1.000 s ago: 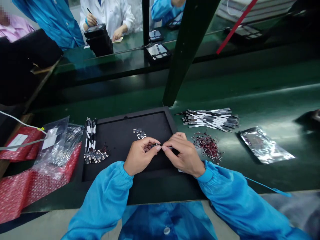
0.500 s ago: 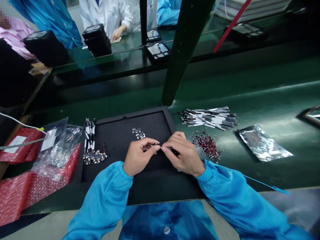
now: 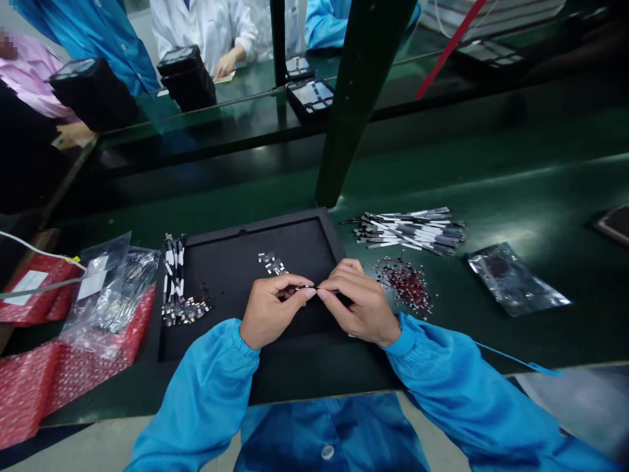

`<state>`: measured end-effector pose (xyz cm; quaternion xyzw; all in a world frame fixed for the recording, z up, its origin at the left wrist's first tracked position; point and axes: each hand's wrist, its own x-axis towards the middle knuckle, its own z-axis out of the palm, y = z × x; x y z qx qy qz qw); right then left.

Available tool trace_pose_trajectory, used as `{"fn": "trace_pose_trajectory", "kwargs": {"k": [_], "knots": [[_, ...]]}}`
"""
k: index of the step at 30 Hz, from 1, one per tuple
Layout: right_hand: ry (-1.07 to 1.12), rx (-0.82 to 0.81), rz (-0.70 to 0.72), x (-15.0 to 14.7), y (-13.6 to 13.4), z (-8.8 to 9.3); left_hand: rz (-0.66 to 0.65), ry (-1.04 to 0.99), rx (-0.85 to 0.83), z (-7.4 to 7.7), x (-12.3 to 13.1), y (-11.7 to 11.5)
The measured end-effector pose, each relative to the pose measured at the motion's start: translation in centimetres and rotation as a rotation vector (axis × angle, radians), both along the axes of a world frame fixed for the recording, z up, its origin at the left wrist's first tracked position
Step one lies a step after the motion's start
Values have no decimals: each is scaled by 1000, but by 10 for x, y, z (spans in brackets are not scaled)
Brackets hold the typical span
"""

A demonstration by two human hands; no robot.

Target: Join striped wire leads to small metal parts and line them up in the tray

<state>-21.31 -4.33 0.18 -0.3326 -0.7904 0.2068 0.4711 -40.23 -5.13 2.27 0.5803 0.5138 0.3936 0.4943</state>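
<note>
Over the black tray (image 3: 221, 252), my left hand (image 3: 272, 311) pinches a small circuit board (image 3: 303, 286), mostly covered by the fingers. The fingertips of my right hand (image 3: 361, 301) meet it from the right, closed in a pinch on something too small to make out. Just behind my left hand, a few small circuit boards (image 3: 273, 264) lie in the tray. Along the tray's left side are boards with white-and-black flat cables (image 3: 173, 265). Right of the tray sits a heap of flat cables (image 3: 415, 231), and nearer my right hand a pile of small red-wired parts (image 3: 405, 282).
A silver bag (image 3: 515, 282) lies at right on the green bench. Red bubble wrap (image 3: 93, 367) and clear plastic bags (image 3: 120, 295) are at left. A dark post (image 3: 348, 118) rises behind the tray. Across the bench, co-workers stand near stacked black boxes (image 3: 189, 82).
Both hands keep the same pinch at nearly the same spot. The view has shifted slightly; the things on the bench look unmoved.
</note>
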Motion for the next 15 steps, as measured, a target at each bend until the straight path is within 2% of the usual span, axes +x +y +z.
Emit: {"fn": "trace_pose_trajectory", "kwargs": {"k": [15], "knots": [[-14, -4, -5, 1, 1, -1, 16, 65, 70, 3, 1, 0]]}}
